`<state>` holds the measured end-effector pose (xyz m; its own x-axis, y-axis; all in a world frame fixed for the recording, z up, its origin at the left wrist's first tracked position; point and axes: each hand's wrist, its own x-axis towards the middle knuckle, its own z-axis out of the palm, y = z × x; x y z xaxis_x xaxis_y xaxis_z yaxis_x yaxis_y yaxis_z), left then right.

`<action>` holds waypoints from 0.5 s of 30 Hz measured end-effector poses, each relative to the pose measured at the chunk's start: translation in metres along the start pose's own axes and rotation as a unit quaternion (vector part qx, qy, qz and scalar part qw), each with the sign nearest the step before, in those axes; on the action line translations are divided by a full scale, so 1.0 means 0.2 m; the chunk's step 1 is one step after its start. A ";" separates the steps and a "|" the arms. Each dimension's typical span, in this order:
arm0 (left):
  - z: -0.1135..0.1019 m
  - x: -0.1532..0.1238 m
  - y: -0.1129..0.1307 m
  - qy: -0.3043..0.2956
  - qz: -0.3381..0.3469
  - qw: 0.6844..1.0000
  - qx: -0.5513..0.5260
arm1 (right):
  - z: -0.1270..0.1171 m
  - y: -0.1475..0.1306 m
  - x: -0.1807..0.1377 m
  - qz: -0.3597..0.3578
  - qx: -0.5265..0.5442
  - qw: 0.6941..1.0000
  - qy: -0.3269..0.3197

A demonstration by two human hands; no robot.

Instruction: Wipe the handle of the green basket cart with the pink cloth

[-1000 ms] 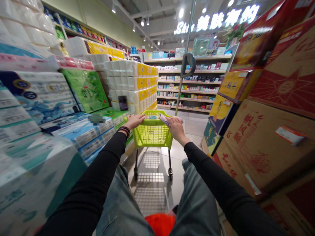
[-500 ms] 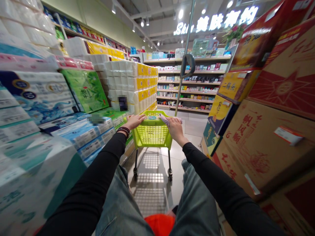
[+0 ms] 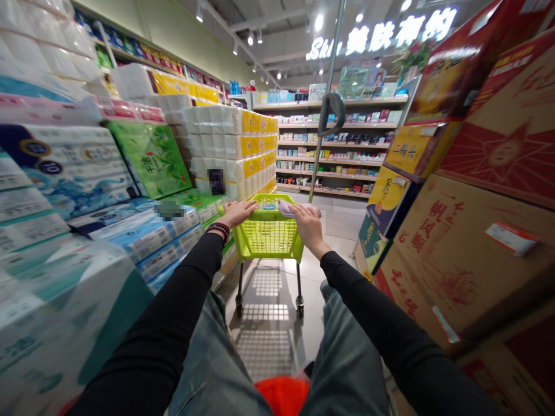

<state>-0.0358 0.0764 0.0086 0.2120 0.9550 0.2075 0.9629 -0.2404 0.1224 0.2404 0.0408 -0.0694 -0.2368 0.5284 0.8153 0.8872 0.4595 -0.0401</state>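
Two near corners of the green cart (image 3: 269,237) are in your grip: your left hand (image 3: 236,212) closed over the left one, your right hand (image 3: 307,223) clamping a cloth (image 3: 287,207) against the right.

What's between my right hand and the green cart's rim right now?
A pale pink cloth lies under the right hand, spread on the green cart rim; the head view shows it.

Tissue packs (image 3: 87,173) crowding in tight left of the fingers (image 3: 299,209), cardboard boxes (image 3: 468,242) walling off the right, cart basket (image 3: 269,238) directly beneath them, metal pole (image 3: 319,151) rising just beyond, open floor (image 3: 339,226) running ahead to the far shelves (image 3: 347,157).
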 end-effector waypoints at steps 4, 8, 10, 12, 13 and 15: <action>0.00 0.00 0.00 -0.001 0.001 1.000 0.007 | 0.01 -0.06 0.00 -0.051 0.010 0.998 -0.024; -0.01 -0.01 0.00 -0.001 0.001 1.000 0.006 | -0.01 -0.03 -0.01 -0.087 0.016 0.995 -0.038; -0.01 -0.01 0.01 -0.001 -0.001 1.000 0.004 | -0.01 0.00 -0.01 -0.061 0.013 0.998 -0.030; -0.01 -0.01 0.01 -0.002 -0.003 1.000 0.005 | -0.01 0.01 -0.01 -0.020 0.007 1.000 -0.014; -0.01 -0.01 0.01 -0.003 -0.004 1.000 0.008 | 0.00 0.00 0.00 -0.006 0.007 1.000 -0.010; -0.01 -0.01 0.02 -0.004 -0.005 1.000 0.012 | 0.01 -0.02 0.01 -0.003 0.015 1.000 -0.014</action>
<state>-0.0333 0.0729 0.0110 0.2036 0.9587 0.1988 0.9688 -0.2266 0.1005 0.2359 0.0405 -0.0686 -0.2529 0.5446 0.7997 0.8738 0.4834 -0.0529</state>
